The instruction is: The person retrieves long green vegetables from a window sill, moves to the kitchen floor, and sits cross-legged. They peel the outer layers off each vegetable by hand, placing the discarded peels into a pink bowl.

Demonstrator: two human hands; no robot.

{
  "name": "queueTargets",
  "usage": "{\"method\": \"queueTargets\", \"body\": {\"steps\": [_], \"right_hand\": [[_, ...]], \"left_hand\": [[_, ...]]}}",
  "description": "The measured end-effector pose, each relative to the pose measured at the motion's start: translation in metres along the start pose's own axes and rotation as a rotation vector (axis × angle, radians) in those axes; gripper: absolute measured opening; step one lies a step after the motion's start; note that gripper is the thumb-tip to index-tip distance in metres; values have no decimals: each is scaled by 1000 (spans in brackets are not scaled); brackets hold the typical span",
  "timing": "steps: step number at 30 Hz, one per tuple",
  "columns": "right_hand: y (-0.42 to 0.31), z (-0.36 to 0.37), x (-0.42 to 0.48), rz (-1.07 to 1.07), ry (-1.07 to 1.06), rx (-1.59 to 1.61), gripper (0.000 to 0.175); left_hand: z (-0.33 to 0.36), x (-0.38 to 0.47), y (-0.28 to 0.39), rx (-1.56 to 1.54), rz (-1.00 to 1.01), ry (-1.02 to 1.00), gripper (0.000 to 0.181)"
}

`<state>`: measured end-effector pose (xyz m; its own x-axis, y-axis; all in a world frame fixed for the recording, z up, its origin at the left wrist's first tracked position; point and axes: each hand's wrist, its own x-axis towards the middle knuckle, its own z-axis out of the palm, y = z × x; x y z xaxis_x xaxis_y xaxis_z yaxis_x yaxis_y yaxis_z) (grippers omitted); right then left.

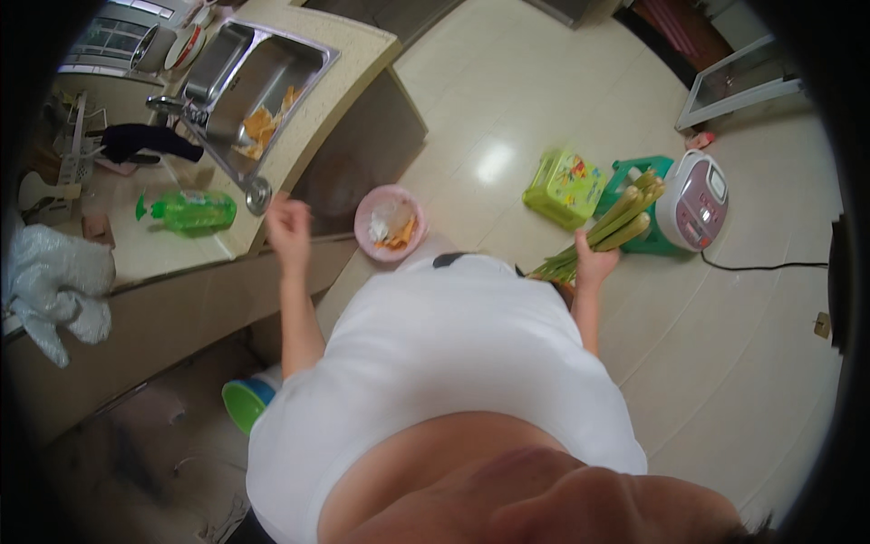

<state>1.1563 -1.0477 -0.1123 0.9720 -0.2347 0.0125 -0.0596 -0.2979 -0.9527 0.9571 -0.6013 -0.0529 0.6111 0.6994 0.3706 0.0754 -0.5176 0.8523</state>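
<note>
My right hand (594, 264) grips a bunch of long green vegetable stalks (615, 217), whose thick pale ends point away from me. Thin, darker green ends of the bunch hang beside my shirt. At the counter's front edge is my left hand (290, 223), slightly blurred, with its fingers curled. Whether it has something small in it is not visible. Close to its fingertips is a round chrome piece (259, 196) by the sink corner. A green pump bottle (198, 210) lies further left on the counter (197, 255).
The double steel sink (279, 64) holds orange-brown scraps (262, 129). A pink bin (362, 234) with scraps stands on the floor below. To the right are a lime-green stool (567, 187), a teal stool (649, 238) and a rice cooker (693, 200) with a trailing cord (761, 266).
</note>
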Motion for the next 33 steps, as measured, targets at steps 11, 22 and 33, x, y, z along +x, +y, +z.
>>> {"method": "queueTargets", "body": {"steps": [11,22,33], "right_hand": [[-56,106,83,-117,-301,-114,39],[-100,225,204,-164,-334,-124,36],[-121,320,313,-212,-693,-76,43]], "left_hand": [[121,-9,-49,228,-433,-755,20],[247,164,-26,1,-291,-831,19],[352,203,-84,-134,-588,-828,22]]}}
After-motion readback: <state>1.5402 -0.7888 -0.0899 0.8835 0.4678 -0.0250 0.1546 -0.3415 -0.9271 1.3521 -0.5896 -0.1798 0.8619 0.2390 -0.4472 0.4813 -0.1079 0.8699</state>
